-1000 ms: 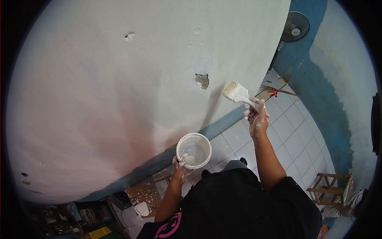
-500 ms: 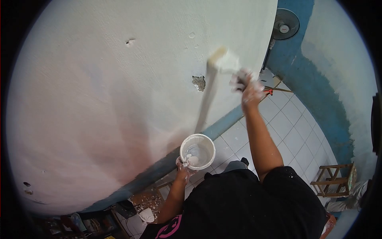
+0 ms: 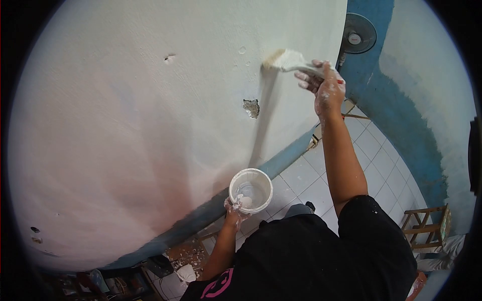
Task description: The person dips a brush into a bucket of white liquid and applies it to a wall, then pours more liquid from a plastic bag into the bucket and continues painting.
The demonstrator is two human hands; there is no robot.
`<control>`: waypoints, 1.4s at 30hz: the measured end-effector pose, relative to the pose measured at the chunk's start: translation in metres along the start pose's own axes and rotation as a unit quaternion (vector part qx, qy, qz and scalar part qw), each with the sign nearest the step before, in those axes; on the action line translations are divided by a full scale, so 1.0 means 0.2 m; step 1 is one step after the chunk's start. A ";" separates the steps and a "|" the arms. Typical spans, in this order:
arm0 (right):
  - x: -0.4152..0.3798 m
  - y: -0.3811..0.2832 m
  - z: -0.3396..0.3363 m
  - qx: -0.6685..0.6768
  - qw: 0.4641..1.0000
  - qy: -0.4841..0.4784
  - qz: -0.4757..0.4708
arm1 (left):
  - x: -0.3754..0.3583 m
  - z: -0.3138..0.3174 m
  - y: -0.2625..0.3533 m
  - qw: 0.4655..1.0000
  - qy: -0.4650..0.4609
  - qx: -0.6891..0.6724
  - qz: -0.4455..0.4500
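Note:
My right hand [image 3: 326, 86], spotted with white paint, grips the handle of a wide paintbrush [image 3: 291, 60]. The brush's pale bristles are against or very close to the white upper part of the wall [image 3: 201, 90], above a chipped hole [image 3: 251, 108]. Low by the wall's base, my left hand [image 3: 234, 210] is closed on the rim of a white plastic bucket [image 3: 251, 169]. A little whitish paint shows at the bottom of the bucket, and paint smears cover the left fingers.
A wall fan [image 3: 359, 33] hangs at the upper right beside a blue-painted wall [image 3: 386, 95]. A wooden stool [image 3: 427, 228] stands on the white tiled floor [image 3: 301, 173] at right. Debris lies on a brown board [image 3: 188, 251] at lower left, near cluttered shelves [image 3: 110, 281].
My right hand has moved up and right, and the brush has shifted slightly up. The bucket in my left hand stays nearly in place. The view has tilted slightly.

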State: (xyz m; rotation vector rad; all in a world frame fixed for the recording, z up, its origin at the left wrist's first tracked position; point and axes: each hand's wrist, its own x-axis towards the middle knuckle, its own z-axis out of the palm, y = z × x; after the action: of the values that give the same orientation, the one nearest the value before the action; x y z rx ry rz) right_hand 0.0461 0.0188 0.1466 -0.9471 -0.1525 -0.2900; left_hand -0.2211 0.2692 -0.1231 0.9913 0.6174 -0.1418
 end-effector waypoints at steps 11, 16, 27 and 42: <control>-0.41 1.02 -0.74 -0.105 0.964 0.078 0.233 | 0.01 0.11 -0.08 0.999 0.042 0.024 0.001; -0.05 0.50 -0.40 -0.023 0.996 0.052 0.071 | 0.01 0.18 -0.09 0.999 0.031 -0.025 0.026; -0.41 1.21 -0.97 0.036 0.987 0.066 0.139 | -0.13 0.25 -0.17 0.996 0.073 -0.024 0.036; -0.04 0.77 -0.59 0.263 0.939 -0.169 -0.147 | -0.16 0.15 -0.07 0.996 0.072 -0.033 0.046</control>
State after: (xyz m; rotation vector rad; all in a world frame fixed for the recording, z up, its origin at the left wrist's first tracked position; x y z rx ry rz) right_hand 0.0857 0.0072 -0.0431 -0.4298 -0.6591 -0.3367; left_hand -0.2395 0.2318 -0.1045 0.9692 0.7028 0.0313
